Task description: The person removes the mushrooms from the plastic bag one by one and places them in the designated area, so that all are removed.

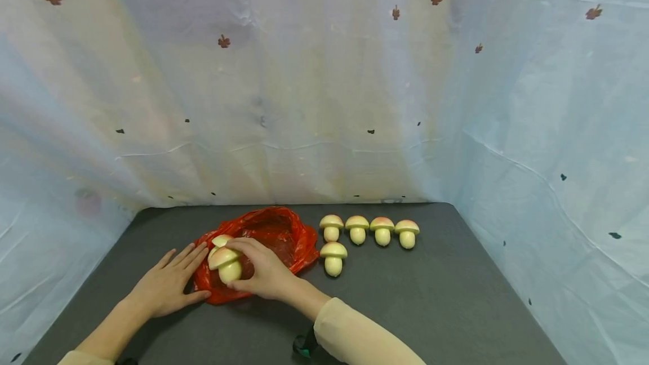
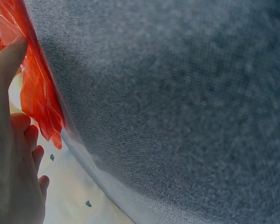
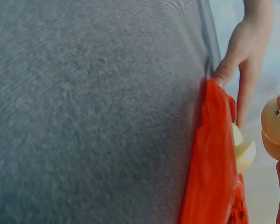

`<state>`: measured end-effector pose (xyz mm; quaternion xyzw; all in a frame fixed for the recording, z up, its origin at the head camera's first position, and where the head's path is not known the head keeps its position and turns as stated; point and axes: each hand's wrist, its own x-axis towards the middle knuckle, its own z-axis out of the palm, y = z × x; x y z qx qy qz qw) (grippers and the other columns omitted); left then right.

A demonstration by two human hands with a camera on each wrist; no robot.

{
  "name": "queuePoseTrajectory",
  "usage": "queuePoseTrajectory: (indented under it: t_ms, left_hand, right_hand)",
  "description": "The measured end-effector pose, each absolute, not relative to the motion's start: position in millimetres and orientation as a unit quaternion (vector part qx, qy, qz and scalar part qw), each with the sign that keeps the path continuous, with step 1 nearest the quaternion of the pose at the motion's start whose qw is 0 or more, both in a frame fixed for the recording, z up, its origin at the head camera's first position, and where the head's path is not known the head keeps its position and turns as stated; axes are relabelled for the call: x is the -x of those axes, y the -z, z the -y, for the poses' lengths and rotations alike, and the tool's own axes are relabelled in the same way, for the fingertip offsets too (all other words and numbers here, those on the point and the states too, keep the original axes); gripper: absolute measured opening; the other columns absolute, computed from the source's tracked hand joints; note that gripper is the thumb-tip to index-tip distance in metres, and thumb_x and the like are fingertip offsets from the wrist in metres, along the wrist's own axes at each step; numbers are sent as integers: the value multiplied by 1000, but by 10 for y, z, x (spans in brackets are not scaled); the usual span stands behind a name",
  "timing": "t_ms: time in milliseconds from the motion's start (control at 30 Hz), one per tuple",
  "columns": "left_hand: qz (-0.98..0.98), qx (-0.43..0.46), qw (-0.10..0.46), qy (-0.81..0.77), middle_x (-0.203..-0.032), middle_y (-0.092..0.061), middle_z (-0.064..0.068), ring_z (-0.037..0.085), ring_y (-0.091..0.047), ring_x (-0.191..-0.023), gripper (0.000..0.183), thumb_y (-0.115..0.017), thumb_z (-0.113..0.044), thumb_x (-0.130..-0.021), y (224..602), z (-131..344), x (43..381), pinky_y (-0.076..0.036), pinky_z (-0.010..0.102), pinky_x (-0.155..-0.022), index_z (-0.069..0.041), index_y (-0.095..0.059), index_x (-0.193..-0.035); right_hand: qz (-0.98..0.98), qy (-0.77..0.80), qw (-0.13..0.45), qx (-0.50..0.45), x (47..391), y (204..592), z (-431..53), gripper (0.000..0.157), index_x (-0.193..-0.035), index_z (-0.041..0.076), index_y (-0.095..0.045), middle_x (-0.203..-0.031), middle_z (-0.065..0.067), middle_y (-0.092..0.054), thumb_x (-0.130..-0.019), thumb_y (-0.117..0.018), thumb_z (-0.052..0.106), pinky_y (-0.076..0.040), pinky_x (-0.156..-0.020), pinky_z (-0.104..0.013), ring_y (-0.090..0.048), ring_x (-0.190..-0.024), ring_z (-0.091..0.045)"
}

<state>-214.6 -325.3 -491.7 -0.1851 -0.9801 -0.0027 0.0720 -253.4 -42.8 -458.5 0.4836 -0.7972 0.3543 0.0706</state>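
A red plastic bag (image 1: 303, 244) lies spread with its mouth up on the dark table. My right hand (image 1: 269, 272) grips a toy mushroom (image 1: 230, 272) over the left part of the bag, thumb on one side and fingers on the other; the right wrist view shows that mushroom (image 3: 274, 123) raised above the bag. Behind it, another pale mushroom (image 1: 221, 239) lies inside the bag, partly hidden. With fingers straight, my left hand (image 1: 167, 286) rests at the bag's left edge; its thumb touches the red plastic (image 2: 35, 88) in the left wrist view.
Right of the bag stands a row of several toy mushrooms (image 1: 357, 230) with pinkish-yellow caps. A single mushroom (image 1: 333, 259) lies in front of the row's left end. Pale patterned curtains (image 1: 314, 100) enclose the table (image 1: 431, 297) at the back and sides.
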Motion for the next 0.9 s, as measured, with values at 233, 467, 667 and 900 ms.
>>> queuePoseTrajectory:
  t_ms: [233,467,667,900]
  left_hand:
    - [981,181,71,13,-164,-41,15,40,-38,-149,103,-61,-77,-88,4905,3245,2140,-28,66,-118,-5,-42,-159]
    - [982,177,63,17,-165,-39,17,41,-35,-151,104,-59,-77,-89,4920,3269,2163,-26,66,-118,-4,-40,-160]
    - [981,182,69,20,-164,-39,17,41,-36,-150,103,-59,-76,-91,4908,3272,2171,-27,66,-118,-4,-38,-161]
    - [981,179,69,30,-164,-39,18,43,-36,-150,102,-60,-75,-91,4879,3261,2178,-27,67,-118,-3,-40,-160]
  right_hand:
    - [782,-378,114,-482,2527,4537,281,76,-153,10,-47,-156,-6,-49,-88,-86,20,-43,-113,-24,-49,-142,-13]
    - [771,-417,126,-465,2511,4469,105,76,-153,12,-47,-155,-6,-49,-88,-86,16,-45,-113,-28,-49,-142,-14]
    - [768,-444,129,-442,2527,4431,-71,77,-154,12,-47,-156,-7,-49,-88,-86,16,-48,-112,-35,-49,-142,-16]
    - [766,-469,142,-415,2539,4410,-310,78,-154,12,-47,-156,-6,-49,-87,-87,12,-50,-110,-38,-50,-142,-21]
